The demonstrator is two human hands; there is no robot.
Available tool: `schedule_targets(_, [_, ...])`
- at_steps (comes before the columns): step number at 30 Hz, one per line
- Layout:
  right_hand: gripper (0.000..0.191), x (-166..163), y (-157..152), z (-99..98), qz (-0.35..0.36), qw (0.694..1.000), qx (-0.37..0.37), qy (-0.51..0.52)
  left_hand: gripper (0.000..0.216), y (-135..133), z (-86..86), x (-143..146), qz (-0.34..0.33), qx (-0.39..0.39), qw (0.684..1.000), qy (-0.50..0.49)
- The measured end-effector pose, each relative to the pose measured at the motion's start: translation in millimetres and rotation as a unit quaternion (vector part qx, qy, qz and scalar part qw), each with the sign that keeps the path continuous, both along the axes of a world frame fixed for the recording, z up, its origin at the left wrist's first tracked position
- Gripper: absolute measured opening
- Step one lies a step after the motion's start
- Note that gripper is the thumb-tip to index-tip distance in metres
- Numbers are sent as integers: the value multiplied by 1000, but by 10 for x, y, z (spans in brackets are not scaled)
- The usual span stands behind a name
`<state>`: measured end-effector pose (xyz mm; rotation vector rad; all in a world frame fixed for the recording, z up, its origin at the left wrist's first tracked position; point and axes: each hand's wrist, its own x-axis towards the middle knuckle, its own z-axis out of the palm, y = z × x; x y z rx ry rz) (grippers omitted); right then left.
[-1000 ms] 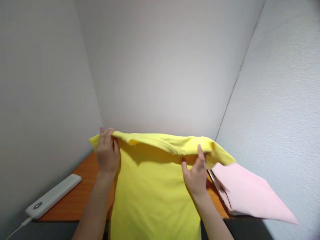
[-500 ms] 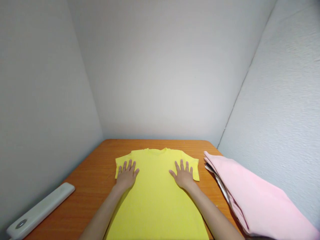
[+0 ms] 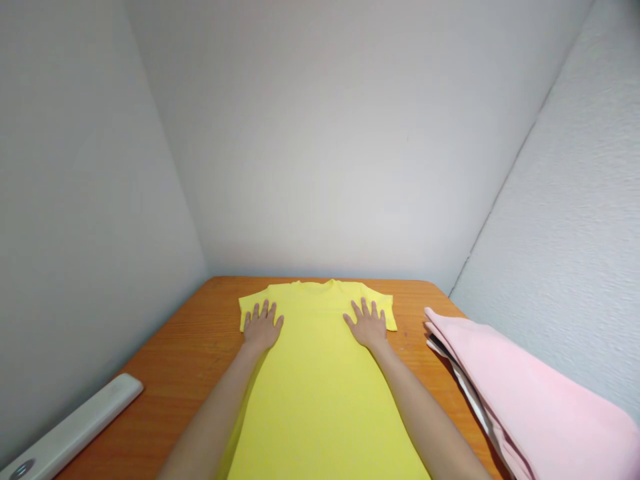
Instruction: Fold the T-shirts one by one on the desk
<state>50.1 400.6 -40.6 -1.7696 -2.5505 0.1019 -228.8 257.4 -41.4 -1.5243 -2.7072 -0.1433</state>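
Observation:
A yellow t-shirt (image 3: pixel 317 373) lies flat on the orange wooden table (image 3: pixel 185 353), its neckline toward the far wall. My left hand (image 3: pixel 261 327) rests palm down on the shirt's left shoulder, fingers spread. My right hand (image 3: pixel 369 325) rests the same way on the right shoulder, fingers spread. Neither hand holds anything.
A pile of pink cloth (image 3: pixel 520 400) with white layers beneath lies at the table's right side against the textured wall. A long white device (image 3: pixel 75 427) lies at the table's near left edge. Grey walls close in the table on three sides.
One second ago both hands held the shirt up by its shoulders. It now lies flat on the table, and both hands have slid a little farther up over the shoulders.

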Motion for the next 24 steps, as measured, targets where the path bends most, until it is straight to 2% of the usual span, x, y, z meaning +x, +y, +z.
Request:
schedule_targets(9, [72,-20,64,-23,1,1000,3,15,68,87,-76,-38,4,1,1000,9])
schedule_targets(13, [67,22,13,65,29,998,45,40,62,56,58,29,0,7,1000,26])
schedule_targets(15, [63,11,-60,144,41,995,72,47,59,29,170,133,-29,23,998,47])
schedule_targets(19, [61,-135,-408,233,111,987,87,77,58,-45,298,542,-120,41,989,70])
schedule_targets(22, [67,-295,-802,169,186,975,28,118,57,-148,242,887,-156,20,986,56])
schedule_targets(24, [73,-355,-1043,94,205,970,-15,129,58,-260,180,1027,-167,1,985,42])
